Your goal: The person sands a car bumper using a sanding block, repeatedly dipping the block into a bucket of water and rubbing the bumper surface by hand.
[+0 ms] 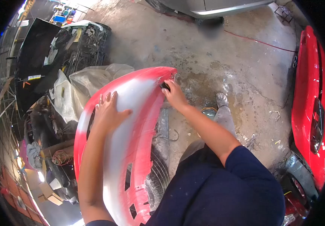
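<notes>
A red car bumper cover [132, 96] with a broad whitish-grey patch along its middle stands in front of me, curving from the lower left up to a tip at the top right. My left hand [109, 112] rests on its outer face, fingers spread, palm down. Near the upper tip, my right hand [175, 95] grips a small black pad [165, 86] and presses it against the bumper's edge. The pad is mostly covered by the fingers, so its exact kind cannot be made out.
A tire [156, 177] lies under the bumper, and a round container [209, 112] stands by my foot. Translucent plastic sheeting [89, 81] drapes at the left beside an opened car front [83, 45]. Another red bumper [305, 101] is at the right; a red hose [258, 38] crosses the floor.
</notes>
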{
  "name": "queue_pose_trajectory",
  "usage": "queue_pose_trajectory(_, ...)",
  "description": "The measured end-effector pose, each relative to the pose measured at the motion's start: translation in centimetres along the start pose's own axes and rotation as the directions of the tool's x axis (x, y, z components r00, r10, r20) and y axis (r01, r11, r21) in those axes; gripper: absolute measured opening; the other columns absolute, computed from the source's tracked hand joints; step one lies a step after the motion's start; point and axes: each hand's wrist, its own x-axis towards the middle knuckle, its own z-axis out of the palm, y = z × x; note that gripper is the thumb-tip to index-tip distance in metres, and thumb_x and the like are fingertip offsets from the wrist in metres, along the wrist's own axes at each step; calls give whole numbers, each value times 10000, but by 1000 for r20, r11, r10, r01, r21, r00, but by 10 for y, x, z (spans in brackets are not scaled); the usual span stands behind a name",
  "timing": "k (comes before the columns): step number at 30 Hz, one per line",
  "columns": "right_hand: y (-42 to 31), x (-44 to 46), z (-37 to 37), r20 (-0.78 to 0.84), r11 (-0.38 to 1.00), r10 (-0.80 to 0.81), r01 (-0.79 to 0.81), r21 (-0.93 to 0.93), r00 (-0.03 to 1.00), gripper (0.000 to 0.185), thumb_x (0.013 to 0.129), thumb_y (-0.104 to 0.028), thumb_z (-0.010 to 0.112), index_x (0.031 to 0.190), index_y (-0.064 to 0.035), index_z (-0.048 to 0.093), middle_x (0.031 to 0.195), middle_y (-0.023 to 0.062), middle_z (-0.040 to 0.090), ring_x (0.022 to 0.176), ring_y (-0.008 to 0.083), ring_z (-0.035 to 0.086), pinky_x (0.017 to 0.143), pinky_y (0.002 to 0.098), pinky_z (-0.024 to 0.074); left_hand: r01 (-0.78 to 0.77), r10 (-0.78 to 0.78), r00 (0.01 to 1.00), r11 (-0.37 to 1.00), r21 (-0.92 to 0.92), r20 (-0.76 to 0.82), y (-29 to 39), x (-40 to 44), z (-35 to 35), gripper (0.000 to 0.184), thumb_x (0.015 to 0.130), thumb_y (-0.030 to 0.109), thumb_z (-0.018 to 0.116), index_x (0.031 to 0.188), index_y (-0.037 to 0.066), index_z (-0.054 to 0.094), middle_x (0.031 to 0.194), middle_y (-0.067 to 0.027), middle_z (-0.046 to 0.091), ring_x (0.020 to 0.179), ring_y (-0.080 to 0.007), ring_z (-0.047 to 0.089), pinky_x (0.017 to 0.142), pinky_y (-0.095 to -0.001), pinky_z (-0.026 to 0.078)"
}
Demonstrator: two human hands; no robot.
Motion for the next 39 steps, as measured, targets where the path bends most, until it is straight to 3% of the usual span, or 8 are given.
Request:
queue_pose_trajectory(2, 20, -33, -33, -54, 997, -50, 47, -56, 997, 453, 919, -178, 724, 1319, 12, 629, 1335, 223, 641, 1291, 389, 591, 1122, 451, 449, -31, 31, 1000, 999, -13, 3, 18, 20, 8, 1020, 806, 561, 746, 1597, 15, 406, 1645, -220, 411, 1558, -407, 322, 1250, -580, 288)
queue_pose_trajectory(5, 43, -75, -100, -139, 994, -8, -8, -111, 990, 426, 932, -181, 705, 1309, 3, 625, 1335, 206, 640, 1283, 394, 588, 1107, 452, 460, -37, 36, 984, 999, 4, 176, 29, 48, -10, 1022, 801, 590, 739, 1570, -7, 433, 1609, -242, 451, 1520, -368, 399, 1234, -469, 348)
queue_pose_trajectory(7, 48, -83, -169, -249, 974, 159, -193, -116, 955, 426, 931, -161, 696, 1317, 0, 617, 1340, 201, 641, 1275, 382, 597, 1093, 444, 471, -36, 32, 990, 999, 26, 136, 31, 75, -2, 999, 803, 592, 736, 1552, -8, 457, 1578, -235, 490, 1479, -358, 457, 1210, -453, 385)
queue_pose_trajectory(10, 118, -146, -282, -380, 876, 128, -284, -390, 916, 449, 969, -185, 694, 1378, -24, 602, 1362, 199, 630, 1256, 353, 612, 1097, 408, 472, -66, 56, 976, 997, 44, 208, 45, 105, 9, 969, 804, 602, 729, 1528, 2, 495, 1533, -219, 544, 1416, -351, 532, 1169, -446, 434)
queue_pose_trajectory(14, 157, -250, -367, -535, 683, 287, -561, -467, 795, 444, 980, -193, 662, 1366, 15, 595, 1378, 229, 612, 1290, 396, 575, 1118, 459, 439, -64, 36, 962, 993, 97, 269, 63, 136, 9, 927, 798, 630, 722, 1484, 31, 553, 1471, -202, 604, 1359, -342, 590, 1124, -452, 476)
queue_pose_trajectory(20, 170, -396, -378, -553, 438, 549, -779, -448, 627, 484, 944, -182, 698, 1381, -5, 583, 1325, 246, 623, 1252, 419, 588, 1093, 474, 455, -52, 19, 976, 988, 147, 218, 85, 163, 31, 831, 772, 603, 726, 1419, 91, 631, 1423, -156, 659, 1314, -309, 637, 1075, -473, 505)
queue_pose_trajectory(26, 160, -423, -356, -494, 335, 700, -847, -412, 516, 471, 934, -180, 703, 1361, -20, 587, 1330, 252, 621, 1228, 445, 600, 1066, 490, 475, -78, 32, 952, 987, 140, 303, 67, 151, 11, 881, 735, 630, 781, 1419, 96, 628, 1385, -144, 686, 1283, -314, 658, 1070, -475, 508)
queue_pose_trajectory(39, 161, -307, -367, -436, 569, 527, -683, -458, 730, 497, 957, -214, 698, 1395, -11, 580, 1396, 221, 611, 1298, 406, 582, 1104, 458, 457, -69, 41, 974, 991, 118, 222, 25, 92, -3, 1070, 699, 599, 827, 1552, 48, 491, 1533, -186, 559, 1393, -318, 567, 1143, -462, 468)
